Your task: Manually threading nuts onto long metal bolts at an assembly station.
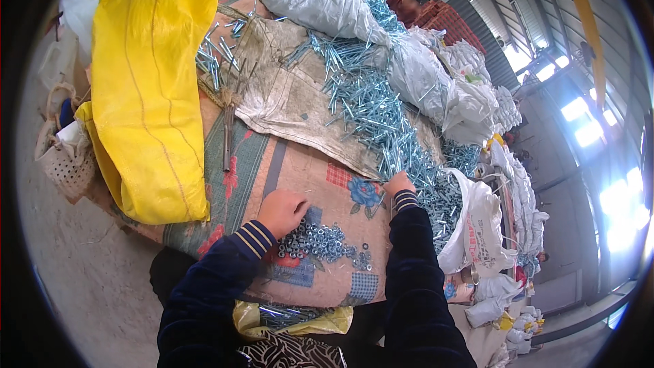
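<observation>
Silvery nuts [321, 242] lie beside left hand [282, 212], bolts [376, 117] beside right hand [398, 184]; whether fingers pinch, I cannot tell.

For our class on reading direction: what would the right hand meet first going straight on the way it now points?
The right hand would probably meet the pile of metal bolts just ahead; whether it touches them now is unclear.

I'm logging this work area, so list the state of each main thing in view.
Metal nuts: loose, heaped, some scattered
Bolts: loose, piled
Left hand: fingers curled beside the nuts; grip hidden
Right hand: fingers bent at the bolts' edge; grip unclear
Large yellow sack: creased
Canvas sheet: stained, wrinkled, partly covered
Small yellow bag: open, long metal pieces inside
</observation>
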A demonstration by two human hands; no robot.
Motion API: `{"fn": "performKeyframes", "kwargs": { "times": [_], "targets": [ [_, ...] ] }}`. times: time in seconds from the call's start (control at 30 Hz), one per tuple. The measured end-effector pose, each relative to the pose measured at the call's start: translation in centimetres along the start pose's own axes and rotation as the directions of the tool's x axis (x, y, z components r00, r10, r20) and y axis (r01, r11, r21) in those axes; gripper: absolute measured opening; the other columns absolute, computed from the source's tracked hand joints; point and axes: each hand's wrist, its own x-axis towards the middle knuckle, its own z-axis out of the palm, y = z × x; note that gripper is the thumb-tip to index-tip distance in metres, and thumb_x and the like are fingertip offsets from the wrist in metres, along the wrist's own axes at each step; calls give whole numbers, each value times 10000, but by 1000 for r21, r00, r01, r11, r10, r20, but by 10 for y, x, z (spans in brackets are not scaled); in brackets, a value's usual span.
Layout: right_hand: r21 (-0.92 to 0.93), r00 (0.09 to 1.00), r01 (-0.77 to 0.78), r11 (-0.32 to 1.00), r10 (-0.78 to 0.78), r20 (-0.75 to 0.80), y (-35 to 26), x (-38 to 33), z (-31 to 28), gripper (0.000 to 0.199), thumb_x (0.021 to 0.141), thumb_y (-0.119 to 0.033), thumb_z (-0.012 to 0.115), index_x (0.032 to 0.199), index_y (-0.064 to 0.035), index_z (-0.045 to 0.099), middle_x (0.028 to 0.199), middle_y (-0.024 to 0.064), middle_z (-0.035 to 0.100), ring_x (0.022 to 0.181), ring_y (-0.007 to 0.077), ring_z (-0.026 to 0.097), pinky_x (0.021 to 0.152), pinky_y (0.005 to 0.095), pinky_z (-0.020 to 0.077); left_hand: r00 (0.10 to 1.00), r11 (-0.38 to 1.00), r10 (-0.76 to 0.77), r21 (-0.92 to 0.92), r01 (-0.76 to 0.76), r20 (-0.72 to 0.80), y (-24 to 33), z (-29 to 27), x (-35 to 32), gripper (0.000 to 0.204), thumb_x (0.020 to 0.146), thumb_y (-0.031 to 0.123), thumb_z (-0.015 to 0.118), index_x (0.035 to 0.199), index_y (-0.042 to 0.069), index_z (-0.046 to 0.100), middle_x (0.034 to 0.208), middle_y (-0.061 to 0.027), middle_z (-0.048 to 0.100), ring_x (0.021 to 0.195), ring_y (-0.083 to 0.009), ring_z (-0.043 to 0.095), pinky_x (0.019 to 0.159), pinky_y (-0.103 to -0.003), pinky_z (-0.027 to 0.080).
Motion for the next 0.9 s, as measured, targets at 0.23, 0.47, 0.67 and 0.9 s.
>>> {"fn": "performKeyframes", "kwargs": {
  "times": [0.23, 0.47, 0.67, 0.9],
  "targets": [
    [26, 996, 82, 996, -83, 18, 12, -23, 4, 718, 705, -433, 706, 1136, 85, 458, 1090, 255, 615, 1044, 357, 607, 883, 415, 494, 1000, 1000, 13, 9, -14, 13, -1, 0, -2, 178, 814, 211, 592, 740, 54, 631, 695, -164, 601, 697, -364, 577, 637, -461, 446],
    [7, 988, -83, 997, 83, -129, 17, -35, 32, 757, 714, -560, 685, 1119, 47, 482, 970, 209, 664, 925, 327, 663, 785, 429, 522, 1000, 1000, 18, -10, -18, -1, 4, -6, -11, 199, 814, 225, 593, 736, 47, 635, 713, -165, 610, 701, -360, 585, 639, -454, 454],
    [108, 992, 7, 994, 6, -126, 19, -33, 30, 571, 796, -354, 605, 1166, 59, 470, 1100, 250, 613, 1047, 381, 601, 870, 425, 495, 1000, 999, -3, 43, 2, 12, -1, -1, 0, 257, 821, 258, 580, 704, 35, 630, 707, -188, 598, 691, -374, 584, 624, -458, 456],
    [330, 988, 154, 932, -151, -33, 63, -10, 21, 464, 731, -301, 629, 1037, 43, 568, 1058, 272, 620, 968, 427, 607, 811, 459, 500, 999, 1000, -3, 20, 2, 40, 1, 0, 8, 230, 837, 240, 585, 781, 25, 647, 740, -181, 614, 723, -367, 592, 635, -442, 459]
  ]
}}
